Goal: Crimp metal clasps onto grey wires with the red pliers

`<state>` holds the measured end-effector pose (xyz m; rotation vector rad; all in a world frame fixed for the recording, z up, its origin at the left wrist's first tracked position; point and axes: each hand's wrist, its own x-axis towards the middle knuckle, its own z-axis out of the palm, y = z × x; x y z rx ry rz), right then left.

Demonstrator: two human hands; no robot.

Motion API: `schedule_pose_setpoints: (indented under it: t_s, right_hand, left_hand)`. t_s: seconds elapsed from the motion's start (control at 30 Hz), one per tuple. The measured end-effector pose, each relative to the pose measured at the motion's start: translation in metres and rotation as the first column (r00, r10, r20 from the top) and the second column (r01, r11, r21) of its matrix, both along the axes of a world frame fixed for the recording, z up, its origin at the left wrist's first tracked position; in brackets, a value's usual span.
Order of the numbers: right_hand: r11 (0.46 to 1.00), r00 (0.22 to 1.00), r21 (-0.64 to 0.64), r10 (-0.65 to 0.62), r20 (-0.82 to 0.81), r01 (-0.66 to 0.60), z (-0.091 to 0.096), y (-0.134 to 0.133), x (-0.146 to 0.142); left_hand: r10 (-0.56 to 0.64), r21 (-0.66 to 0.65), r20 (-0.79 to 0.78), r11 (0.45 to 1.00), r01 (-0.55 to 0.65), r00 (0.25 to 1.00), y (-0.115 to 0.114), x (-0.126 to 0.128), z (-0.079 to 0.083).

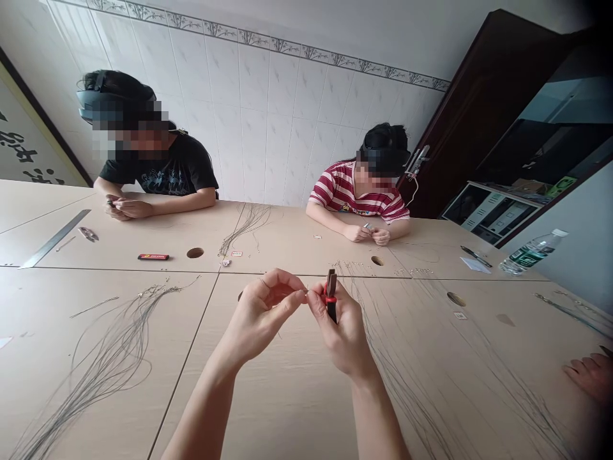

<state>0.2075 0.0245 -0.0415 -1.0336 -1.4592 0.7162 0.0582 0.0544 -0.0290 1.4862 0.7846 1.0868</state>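
Note:
In the middle of the head view, my left hand (pixel 263 313) and my right hand (pixel 342 329) meet at the fingertips above the table (pixel 282 409). Small pliers (pixel 331 295) with red and black handles stand upright in my right hand, jaws upward. The thumb and forefinger of my left hand are pinched together. What lies between the fingertips is too small to make out. Bundles of thin grey cords lie on both sides, one cord bundle (pixel 119 338) on the left and loose strands (pixel 402 364) on the right, with tiny metal parts at their far ends.
Across the table sit a person in black (pixel 163 163) and a person in stripes (pixel 361 191), both handling small things. A metal ruler (pixel 57 237), a red and black case (pixel 153 257) and a water bottle (pixel 534 253) lie about. Another person's hand (pixel 591 374) shows at right.

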Motion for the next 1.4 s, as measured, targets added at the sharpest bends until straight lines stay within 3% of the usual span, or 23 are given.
schedule_pose_setpoints:
  t_s: [0.43,0.77,1.4]
  right_hand:
    - [0.999,0.999,0.011,0.034,-0.019,-0.034,-0.0012,0.0004,-0.0017]
    - [0.998,0.980,0.062,-0.037,0.195,0.026,-0.0091,0.0036,0.0032]
    - [0.999,0.991,0.052,-0.014,0.130,0.007,-0.0063,0.0028,0.0016]
  left_hand:
    - [-0.015,0.025,-0.034,1.000,0.016,0.999,0.0005,-0.0010,-0.0005]
    - [0.017,0.030,-0.133,0.999,-0.013,0.991,-0.0007,-0.0020,0.0043]
    - [0.026,0.023,-0.076,0.999,-0.024,0.997,0.0024,-0.0054,-0.0014]
